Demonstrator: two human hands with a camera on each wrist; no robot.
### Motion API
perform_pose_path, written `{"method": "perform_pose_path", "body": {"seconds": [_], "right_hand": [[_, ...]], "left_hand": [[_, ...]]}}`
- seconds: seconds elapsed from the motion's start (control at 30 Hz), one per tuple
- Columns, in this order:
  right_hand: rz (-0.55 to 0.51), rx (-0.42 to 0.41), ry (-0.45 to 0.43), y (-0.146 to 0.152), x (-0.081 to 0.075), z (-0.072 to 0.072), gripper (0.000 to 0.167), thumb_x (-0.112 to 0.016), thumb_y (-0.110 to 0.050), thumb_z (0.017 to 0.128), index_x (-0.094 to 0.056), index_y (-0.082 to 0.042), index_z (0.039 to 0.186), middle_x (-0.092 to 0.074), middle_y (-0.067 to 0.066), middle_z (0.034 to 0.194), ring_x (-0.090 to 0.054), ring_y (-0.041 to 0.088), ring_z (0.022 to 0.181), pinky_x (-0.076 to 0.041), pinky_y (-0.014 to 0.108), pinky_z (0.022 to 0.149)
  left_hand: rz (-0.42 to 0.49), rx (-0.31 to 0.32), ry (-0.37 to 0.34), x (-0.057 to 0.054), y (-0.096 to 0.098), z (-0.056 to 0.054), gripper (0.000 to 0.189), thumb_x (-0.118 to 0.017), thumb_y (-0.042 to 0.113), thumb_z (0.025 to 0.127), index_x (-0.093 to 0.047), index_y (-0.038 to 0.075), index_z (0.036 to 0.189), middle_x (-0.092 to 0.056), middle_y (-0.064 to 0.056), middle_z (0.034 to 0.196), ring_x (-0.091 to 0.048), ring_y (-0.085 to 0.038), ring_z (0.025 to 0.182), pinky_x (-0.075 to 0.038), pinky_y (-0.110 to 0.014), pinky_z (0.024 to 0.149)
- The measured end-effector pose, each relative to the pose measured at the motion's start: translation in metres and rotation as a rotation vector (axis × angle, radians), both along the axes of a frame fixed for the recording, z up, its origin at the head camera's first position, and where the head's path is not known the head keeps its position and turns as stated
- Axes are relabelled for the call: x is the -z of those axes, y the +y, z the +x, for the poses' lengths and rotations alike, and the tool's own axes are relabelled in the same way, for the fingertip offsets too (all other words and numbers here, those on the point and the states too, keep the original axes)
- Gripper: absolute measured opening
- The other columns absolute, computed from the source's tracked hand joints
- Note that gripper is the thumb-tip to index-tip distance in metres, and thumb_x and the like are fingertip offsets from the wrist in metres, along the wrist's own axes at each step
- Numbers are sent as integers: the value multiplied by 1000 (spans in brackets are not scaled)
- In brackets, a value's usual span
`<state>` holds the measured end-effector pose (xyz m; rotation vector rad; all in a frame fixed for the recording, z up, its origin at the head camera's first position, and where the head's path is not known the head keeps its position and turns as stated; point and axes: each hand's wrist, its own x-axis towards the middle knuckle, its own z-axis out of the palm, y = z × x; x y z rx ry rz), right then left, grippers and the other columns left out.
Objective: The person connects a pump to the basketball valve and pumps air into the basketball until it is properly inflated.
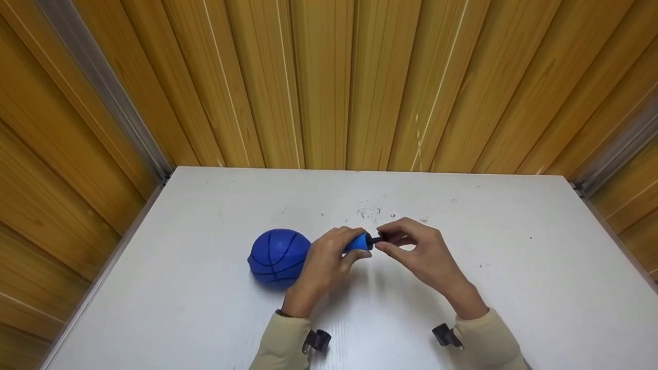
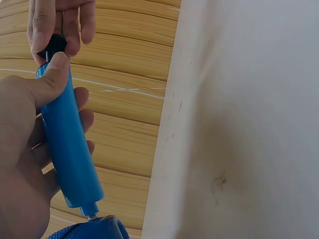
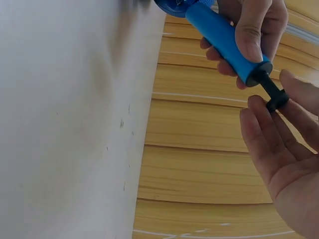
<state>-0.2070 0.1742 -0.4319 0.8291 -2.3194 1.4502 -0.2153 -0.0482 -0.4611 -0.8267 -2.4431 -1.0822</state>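
Note:
A blue basketball [image 1: 277, 254] with black lines, its shape dented and not fully round, sits on the white table. My left hand [image 1: 325, 259] grips the blue barrel of a hand pump [image 2: 72, 142], thumb near its black-capped end. At the barrel's other end a thin needle joins the nozzle [image 2: 89, 209] to the ball. To the right, my right hand [image 1: 426, 252] pinches the pump's black T-shaped handle [image 3: 277, 100] between thumb and fingers. A short length of black rod [image 3: 268, 85] shows between handle and barrel.
Beneath both hands spreads the white tabletop [image 1: 169, 308], with small dark marks [image 1: 370, 211] toward the back. Wood-patterned panels [image 1: 318, 82] stand behind it and at both sides. Small black devices [image 1: 318, 340] are strapped at the wrists over beige sleeves [image 1: 281, 341].

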Motion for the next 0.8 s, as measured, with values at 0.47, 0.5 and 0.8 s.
{"method": "perform_pose_path", "body": {"seconds": [0.47, 0.5, 0.8], "right_hand": [[79, 90, 174, 43, -39, 9, 37, -84, 15, 82, -77, -6, 111, -75, -1, 104, -74, 14, 87, -59, 22, 82], [72, 99, 169, 47, -42, 10, 37, -84, 15, 81, -77, -6, 111, -76, 0, 103, -74, 14, 87, -58, 21, 83], [94, 72, -17, 66, -58, 19, 35, -84, 5, 88, -79, -11, 119, -78, 1, 111, -77, 15, 91, -58, 20, 83]], "left_hand": [[35, -3, -4, 0, -5, -2, 35, -82, 22, 94, -74, 6, 124, -76, -4, 112, -70, -21, 105, -58, -39, 93], [37, -5, -6, 0, -5, -3, 35, -82, 22, 94, -74, 7, 125, -76, -4, 112, -70, -21, 106, -58, -39, 93], [29, -8, 12, 1, -4, -3, 34, -82, 21, 94, -74, 5, 124, -76, -5, 112, -70, -22, 104, -59, -39, 92]]}}
